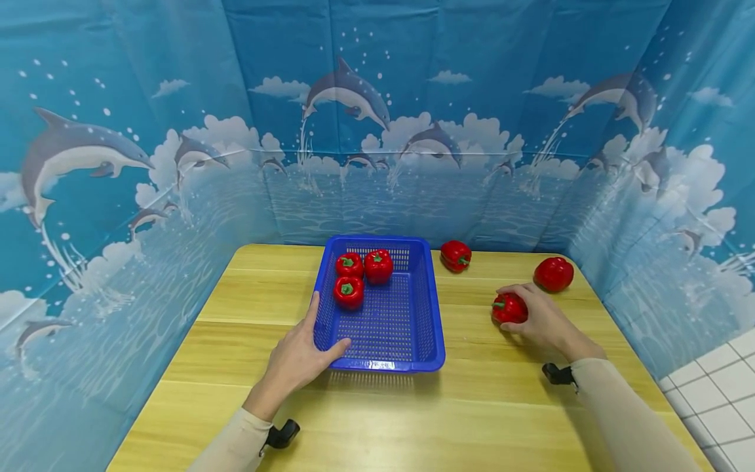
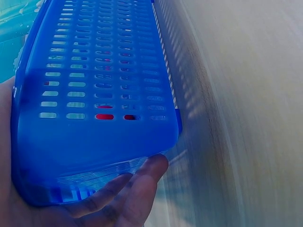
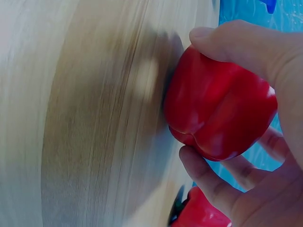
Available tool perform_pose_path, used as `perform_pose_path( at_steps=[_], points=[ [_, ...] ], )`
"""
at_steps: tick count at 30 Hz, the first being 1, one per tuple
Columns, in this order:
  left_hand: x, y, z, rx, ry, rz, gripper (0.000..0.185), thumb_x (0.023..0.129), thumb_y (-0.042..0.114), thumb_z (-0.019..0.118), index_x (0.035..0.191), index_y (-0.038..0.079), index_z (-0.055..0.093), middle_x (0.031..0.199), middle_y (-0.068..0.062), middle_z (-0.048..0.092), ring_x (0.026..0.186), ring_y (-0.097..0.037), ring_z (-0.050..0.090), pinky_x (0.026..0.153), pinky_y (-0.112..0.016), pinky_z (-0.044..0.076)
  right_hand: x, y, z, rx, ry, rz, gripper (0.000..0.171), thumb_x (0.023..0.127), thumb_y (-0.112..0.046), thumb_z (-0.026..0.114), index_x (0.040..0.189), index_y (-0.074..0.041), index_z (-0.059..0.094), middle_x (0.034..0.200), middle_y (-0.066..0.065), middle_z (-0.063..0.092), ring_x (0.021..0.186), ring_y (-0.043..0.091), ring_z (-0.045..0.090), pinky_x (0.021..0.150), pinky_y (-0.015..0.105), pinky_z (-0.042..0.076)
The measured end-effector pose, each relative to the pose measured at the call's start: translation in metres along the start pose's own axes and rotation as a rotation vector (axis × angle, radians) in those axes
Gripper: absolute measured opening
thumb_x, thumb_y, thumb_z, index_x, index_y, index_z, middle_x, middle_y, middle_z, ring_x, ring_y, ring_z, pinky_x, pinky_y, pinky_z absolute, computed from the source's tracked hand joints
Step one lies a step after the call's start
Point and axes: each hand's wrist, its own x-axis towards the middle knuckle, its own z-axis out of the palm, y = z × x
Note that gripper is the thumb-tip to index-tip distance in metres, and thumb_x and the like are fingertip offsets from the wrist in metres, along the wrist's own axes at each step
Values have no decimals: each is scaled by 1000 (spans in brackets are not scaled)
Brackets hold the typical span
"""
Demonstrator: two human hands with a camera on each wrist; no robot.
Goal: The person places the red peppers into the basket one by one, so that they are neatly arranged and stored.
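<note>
Pepper (image 1: pixel 512 311) in the right hand (image 1: pixel 539 321), on the right part of the table, its green stem pointing left toward the basket. Grip: thumb on one side, fingers curled round the other; the right wrist view shows the same pinch, with the glossy, lobed end toward the camera. Whether the pepper's underside touches the wood cannot be told. Basket (image 1: pixel 413 365), blue and perforated, stands on the table left of this pepper, well apart from it. Left hand (image 1: pixel 301 354) grips its near-left corner, thumb over the near rim, index finger along the left side; the left wrist view shows other fingers curled round the corner from outside. Three peppers (image 1: pixel 348 292) sit in the far-left part of the basket, close together, stems up. One loose pepper (image 1: pixel 456 255) lies on its side just right of the basket's far-right corner. Another (image 1: pixel 553 274) rests near the table's far-right corner, beyond the right hand. Table (image 1: pixel 472 406): yellowish wood grain. Pale sleeves (image 1: pixel 625 413) on both arms, black device (image 1: pixel 284 434) at each wrist. Dolphin-print curtain (image 1: pixel 483 203) behind and at both sides; white tiles (image 1: pixel 725 373) at lower right.
</note>
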Motion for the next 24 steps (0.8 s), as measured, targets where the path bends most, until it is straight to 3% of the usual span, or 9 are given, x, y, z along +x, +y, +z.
perform_pose_path(
  at_steps=[9,16,24],
  points=[
    [-1,0,-1,0,2,3,127,99,78,75,190,24,5,187,-25,41,163,-58,54,125,-78,53,-3,-9,2,36,53,-11,64,98,-33,98,151,-15,68,147,24,63,130,50,69,104,70,68],
    [0,1,-1,0,3,4,124,101,73,76,190,25,4,188,-23,40,164,-57,53,125,-77,53,-4,-18,0,75,80,-2,60,99,-46,95,146,-19,72,147,21,64,131,47,67,105,68,68],
    [-1,1,0,6,3,-2,124,101,72,76,190,25,4,188,-23,40,164,-58,53,124,-78,53,-5,-31,-1,89,150,-13,57,99,-45,95,144,-19,73,145,16,70,126,37,68,90,33,69]
  ],
)
